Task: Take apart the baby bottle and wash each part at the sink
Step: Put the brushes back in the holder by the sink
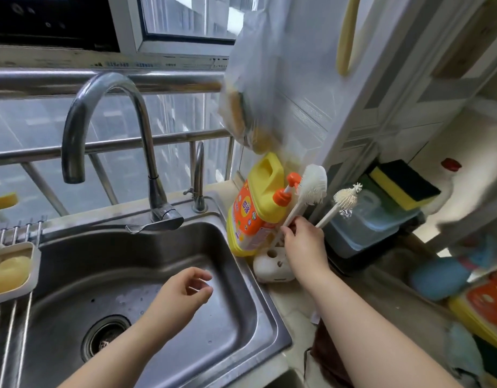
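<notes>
Your right hand [303, 242] is gripping the brush handles beside the sink [241, 275].

Your right grip is closing its fingers around the thin stems of the large white bottle brush [311, 184] and the small nipple brush [345, 198], both tilting up to the right above a white holder [272, 266] on the tabletop [295, 303]. The yellow detergent jug [255, 205] is standing just left of them, crowding the brushes, with a blue container [367, 228] and a yellow sponge [404, 184] to the right. Your left hand [183, 292] is hovering over the basin, fingers loosely curled, holding nothing. The faucet [113, 130] is arching over the sink. No baby bottle part is showing.
</notes>
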A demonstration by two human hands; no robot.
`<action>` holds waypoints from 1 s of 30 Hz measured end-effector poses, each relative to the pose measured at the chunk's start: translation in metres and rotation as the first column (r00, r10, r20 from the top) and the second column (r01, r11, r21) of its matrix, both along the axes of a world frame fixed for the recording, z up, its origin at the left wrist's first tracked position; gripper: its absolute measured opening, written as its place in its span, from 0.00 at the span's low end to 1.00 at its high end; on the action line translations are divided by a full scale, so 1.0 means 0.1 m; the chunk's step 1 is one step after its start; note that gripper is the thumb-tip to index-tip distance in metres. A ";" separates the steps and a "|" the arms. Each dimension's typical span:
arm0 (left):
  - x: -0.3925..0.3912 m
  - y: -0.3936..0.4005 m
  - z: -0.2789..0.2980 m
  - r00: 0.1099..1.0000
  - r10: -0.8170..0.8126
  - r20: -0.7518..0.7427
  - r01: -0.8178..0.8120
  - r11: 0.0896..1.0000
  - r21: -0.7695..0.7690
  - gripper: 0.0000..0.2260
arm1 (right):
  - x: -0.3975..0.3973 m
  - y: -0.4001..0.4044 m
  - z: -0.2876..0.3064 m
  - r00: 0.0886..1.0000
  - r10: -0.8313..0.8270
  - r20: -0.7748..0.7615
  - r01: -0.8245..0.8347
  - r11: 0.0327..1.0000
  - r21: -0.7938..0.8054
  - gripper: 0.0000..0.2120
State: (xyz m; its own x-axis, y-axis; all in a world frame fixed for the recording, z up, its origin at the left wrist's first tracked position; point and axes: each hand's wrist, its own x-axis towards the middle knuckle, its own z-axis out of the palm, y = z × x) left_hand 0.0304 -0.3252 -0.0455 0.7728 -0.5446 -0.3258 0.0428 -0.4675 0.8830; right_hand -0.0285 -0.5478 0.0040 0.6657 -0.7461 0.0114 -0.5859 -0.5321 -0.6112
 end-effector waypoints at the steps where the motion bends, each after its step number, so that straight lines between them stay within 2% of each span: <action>1: 0.02 0.01 0.00 1.000 0.006 -0.005 -0.006 1.000 0.004 0.05 | 0.01 -0.01 0.00 1.000 -0.006 -0.010 0.006 1.000 0.000 0.10; 10: 0.06 -0.01 -0.08 0.999 0.024 -0.045 -0.024 1.000 0.010 0.05 | 0.00 -0.01 -0.11 0.990 -0.008 -0.140 0.004 1.000 -0.030 0.11; 14: 0.06 -0.02 -0.11 0.998 0.031 -0.059 -0.030 0.999 0.014 0.05 | -0.01 0.03 -0.24 0.976 -0.020 -0.216 0.024 1.000 0.015 0.12; 17: 0.07 -0.05 -0.12 0.998 0.018 -0.057 -0.017 1.000 0.011 0.05 | 0.03 0.04 -0.32 0.974 -0.050 -0.222 0.062 0.997 0.044 0.12; 22: 0.16 -0.26 -0.06 1.000 -0.021 0.013 0.021 1.000 -0.020 0.10 | 0.04 0.00 -0.36 0.972 -0.052 -0.231 0.052 0.999 -0.007 0.14; 30: 0.19 -0.56 0.07 0.999 -0.026 -0.032 0.023 0.995 -0.094 0.12 | -0.04 -0.09 -0.32 0.987 -0.033 -0.155 0.036 0.999 0.016 0.14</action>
